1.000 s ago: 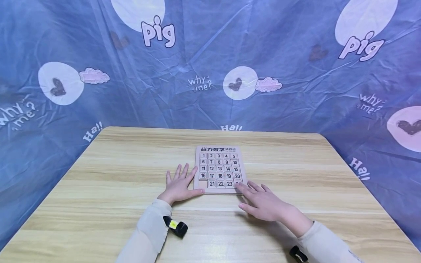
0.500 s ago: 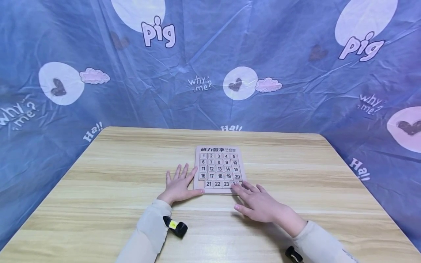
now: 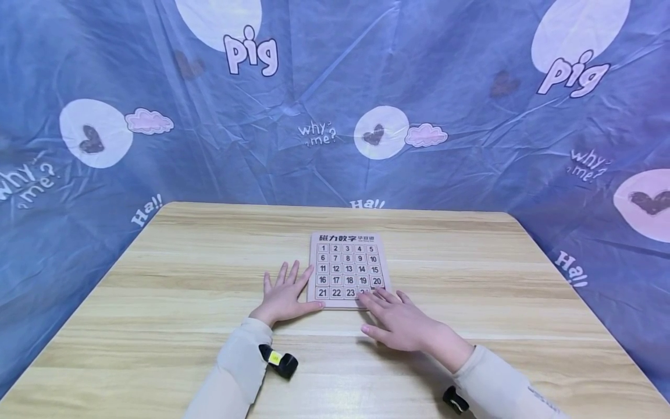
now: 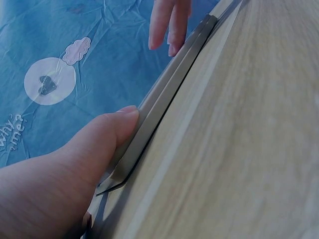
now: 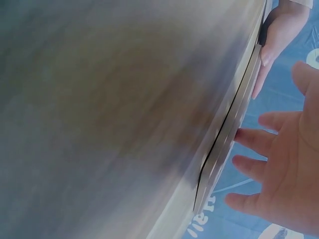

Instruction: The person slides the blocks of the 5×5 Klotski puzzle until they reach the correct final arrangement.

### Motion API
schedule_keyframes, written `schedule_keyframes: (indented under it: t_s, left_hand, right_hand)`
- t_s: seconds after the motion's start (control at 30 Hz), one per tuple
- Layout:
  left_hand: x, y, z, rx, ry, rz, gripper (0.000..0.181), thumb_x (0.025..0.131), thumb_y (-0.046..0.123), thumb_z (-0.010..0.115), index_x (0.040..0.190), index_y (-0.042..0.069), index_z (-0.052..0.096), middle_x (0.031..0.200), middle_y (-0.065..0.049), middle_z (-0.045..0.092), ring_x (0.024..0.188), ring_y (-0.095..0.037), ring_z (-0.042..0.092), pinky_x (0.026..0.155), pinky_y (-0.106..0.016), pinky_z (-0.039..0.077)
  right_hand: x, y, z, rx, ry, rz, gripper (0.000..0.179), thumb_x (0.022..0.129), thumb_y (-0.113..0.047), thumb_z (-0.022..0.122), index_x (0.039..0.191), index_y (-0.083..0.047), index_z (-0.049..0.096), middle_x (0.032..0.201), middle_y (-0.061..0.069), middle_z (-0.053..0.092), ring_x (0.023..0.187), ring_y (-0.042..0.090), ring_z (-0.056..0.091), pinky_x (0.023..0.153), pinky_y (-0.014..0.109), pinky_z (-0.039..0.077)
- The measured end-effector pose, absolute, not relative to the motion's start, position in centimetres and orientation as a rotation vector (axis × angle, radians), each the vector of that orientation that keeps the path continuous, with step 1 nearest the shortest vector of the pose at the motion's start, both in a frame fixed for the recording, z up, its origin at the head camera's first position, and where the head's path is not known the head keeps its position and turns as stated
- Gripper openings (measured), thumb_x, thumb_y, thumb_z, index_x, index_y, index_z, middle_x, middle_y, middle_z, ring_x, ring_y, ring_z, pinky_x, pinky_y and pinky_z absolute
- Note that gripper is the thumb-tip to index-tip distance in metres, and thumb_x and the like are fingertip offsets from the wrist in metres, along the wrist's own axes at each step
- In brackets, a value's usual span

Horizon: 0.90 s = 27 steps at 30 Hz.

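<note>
A flat number sliding puzzle (image 3: 348,238) lies on the table, its numbered tiles in rows from 1 at the top left to 21, 22 and 23 in the bottom row. My left hand (image 3: 285,298) is spread at its left side, thumb on the near left corner; in the left wrist view the thumb (image 4: 112,130) rests on the frame's edge. My right hand (image 3: 400,323) reaches over the near right corner with fingers extended, a fingertip on the tile after 23. The bottom right of the puzzle is hidden under those fingers. In the right wrist view one fingertip (image 5: 241,135) meets the puzzle's edge.
The wood-grain table (image 3: 183,279) extends around the puzzle on all sides. A blue printed cloth (image 3: 324,70) hangs behind and beside it. Each sleeve carries a black wrist device, such as the left one (image 3: 285,365).
My right hand has slid left, and the bottom row of tiles has shifted left with it. The gap left of 21 is filled. The left hand stays put.
</note>
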<state>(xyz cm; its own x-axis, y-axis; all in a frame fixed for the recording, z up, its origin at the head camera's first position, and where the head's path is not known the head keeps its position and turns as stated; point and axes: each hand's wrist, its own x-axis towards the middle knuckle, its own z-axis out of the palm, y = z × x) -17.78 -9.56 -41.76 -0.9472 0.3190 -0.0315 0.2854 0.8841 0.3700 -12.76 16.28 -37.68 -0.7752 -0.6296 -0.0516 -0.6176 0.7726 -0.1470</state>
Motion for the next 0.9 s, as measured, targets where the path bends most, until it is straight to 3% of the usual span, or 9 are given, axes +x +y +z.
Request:
schedule_keyframes:
  t_s: [0.5, 0.67, 0.9]
  left_hand:
    - [-17.9, -9.4, -40.7, 0.494, 2.9, 0.581, 0.091, 0.066, 0.069, 0.05, 0.138, 0.021, 0.02, 0.141, -0.015, 0.01, 0.126, -0.036, 0.0, 0.093, -0.058, -0.007]
    - [-18.3, -9.3, -39.2, 0.482, 2.937, 0.637, 0.09, 0.07, 0.064, 0.052, 0.139, 0.02, 0.015, 0.141, -0.017, 0.008, 0.125, -0.038, 0.004, 0.094, -0.057, -0.005]
    - [-19.3, -8.5, -35.8, 0.541, 3.065, 0.694, 0.082, 0.079, 0.061, 0.042, 0.14, 0.021, 0.006, 0.141, -0.014, 0.001, 0.126, -0.032, -0.006, 0.092, -0.052, -0.015]
  right_hand:
    - [-14.2, 15.4, -36.2, -1.025, 2.893, -0.204, 0.062, 0.088, -0.048, 0.036, 0.136, -0.01, 0.026, 0.136, 0.011, 0.029, 0.123, 0.035, 0.021, 0.094, 0.058, 0.014]
    - [-15.7, 14.4, -35.3, -0.966, 2.948, -0.209, 0.063, 0.087, -0.048, 0.038, 0.137, -0.011, 0.024, 0.14, 0.011, 0.019, 0.126, 0.033, 0.01, 0.094, 0.058, 0.011]
    - [-18.1, 14.0, -33.8, -0.844, 3.052, -0.261, 0.066, 0.087, -0.049, 0.037, 0.139, -0.014, 0.017, 0.142, 0.01, 0.005, 0.127, 0.031, -0.002, 0.095, 0.058, 0.004]
